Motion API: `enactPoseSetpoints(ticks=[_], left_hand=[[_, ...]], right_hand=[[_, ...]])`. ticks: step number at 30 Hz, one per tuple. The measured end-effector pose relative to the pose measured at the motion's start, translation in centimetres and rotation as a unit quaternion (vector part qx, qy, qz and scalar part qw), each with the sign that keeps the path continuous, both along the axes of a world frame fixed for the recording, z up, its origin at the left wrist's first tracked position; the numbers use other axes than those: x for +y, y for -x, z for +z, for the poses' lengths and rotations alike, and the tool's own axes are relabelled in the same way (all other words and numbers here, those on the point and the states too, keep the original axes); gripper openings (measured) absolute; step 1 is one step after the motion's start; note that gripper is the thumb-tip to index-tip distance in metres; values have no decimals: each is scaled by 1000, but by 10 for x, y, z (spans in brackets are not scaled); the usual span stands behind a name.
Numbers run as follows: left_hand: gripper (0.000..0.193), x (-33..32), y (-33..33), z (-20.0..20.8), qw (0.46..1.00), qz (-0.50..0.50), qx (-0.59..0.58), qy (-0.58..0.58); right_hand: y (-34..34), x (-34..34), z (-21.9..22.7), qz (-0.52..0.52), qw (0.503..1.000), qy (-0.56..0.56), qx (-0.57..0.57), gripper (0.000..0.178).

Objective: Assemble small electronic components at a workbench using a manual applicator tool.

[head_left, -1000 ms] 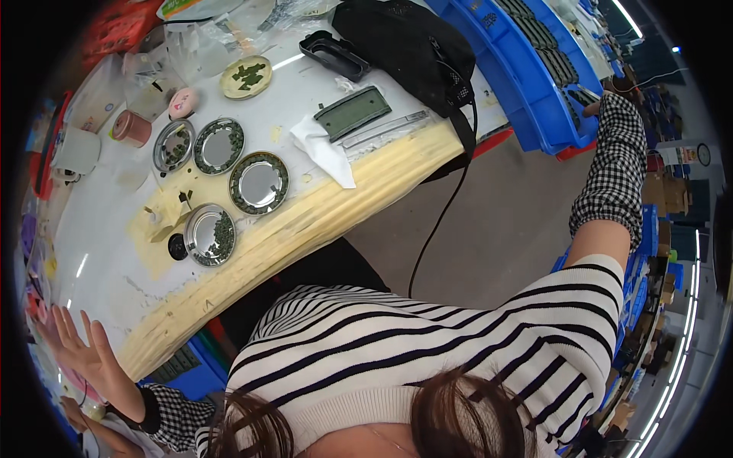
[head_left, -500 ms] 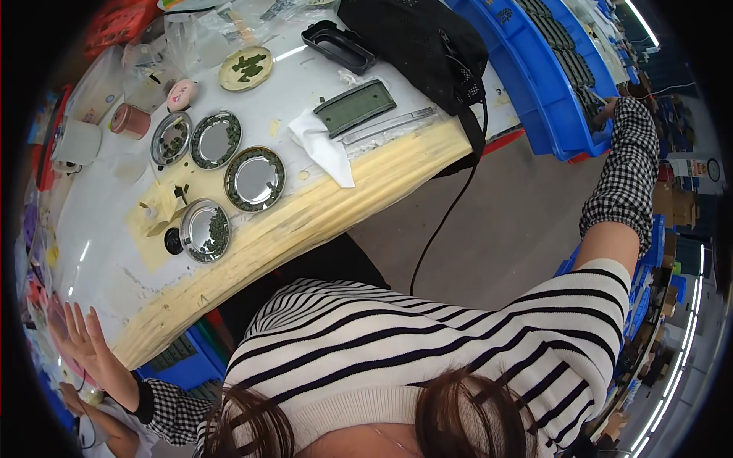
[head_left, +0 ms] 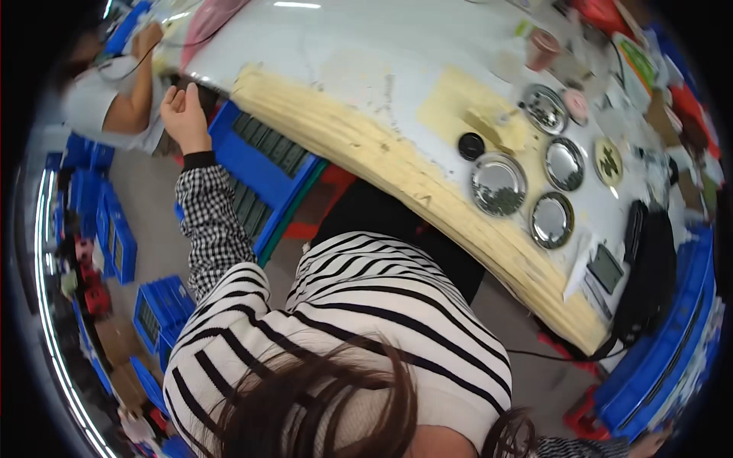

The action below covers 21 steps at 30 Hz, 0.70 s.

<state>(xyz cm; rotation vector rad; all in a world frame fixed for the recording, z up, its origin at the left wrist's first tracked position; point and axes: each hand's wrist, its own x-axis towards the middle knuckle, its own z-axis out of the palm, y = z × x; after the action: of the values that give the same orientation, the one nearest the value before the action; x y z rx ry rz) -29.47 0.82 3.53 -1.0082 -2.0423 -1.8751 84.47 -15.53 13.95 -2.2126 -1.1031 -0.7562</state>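
- As the head view shows, the left hand (head_left: 185, 118) is raised near the end of the table (head_left: 328, 46), half open with its fingers loosely bent; nothing shows in it.
- A blue bin (head_left: 248, 162) with rows of dark green pieces (head_left: 273, 143) sits just beside that hand's wrist, below the table edge; a swing of the forearm could catch its rim and jar the rows.
- A co-worker's arm (head_left: 139, 95) is close beyond the fingers, so a sudden reach by either person might end in a knock.
- At the lower right, the right hand (head_left: 649, 444) is near the end of another blue bin (head_left: 622, 401); it is too small and cut off to tell its grip. With the arms spread wide, a fumble there could go unnoticed.
- A black cable (head_left: 550, 358) runs toward the black bag (head_left: 649, 267); snagging it might tug the bag.
- 4 metal dishes (head_left: 546, 216) stand near the padded edge; a bump could scatter their small pieces.
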Motion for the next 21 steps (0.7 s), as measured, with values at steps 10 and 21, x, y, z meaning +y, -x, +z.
enactPoseSetpoints(ticks=[10,21], left_hand=[[101,-170,14,-194,748,-156,37,644],[86,-228,-15,-223,739,-147,122,646]], right_hand=[[321,69,4,150,960,-160,-176,42],[467,130,7,330,899,-282,48,58]])
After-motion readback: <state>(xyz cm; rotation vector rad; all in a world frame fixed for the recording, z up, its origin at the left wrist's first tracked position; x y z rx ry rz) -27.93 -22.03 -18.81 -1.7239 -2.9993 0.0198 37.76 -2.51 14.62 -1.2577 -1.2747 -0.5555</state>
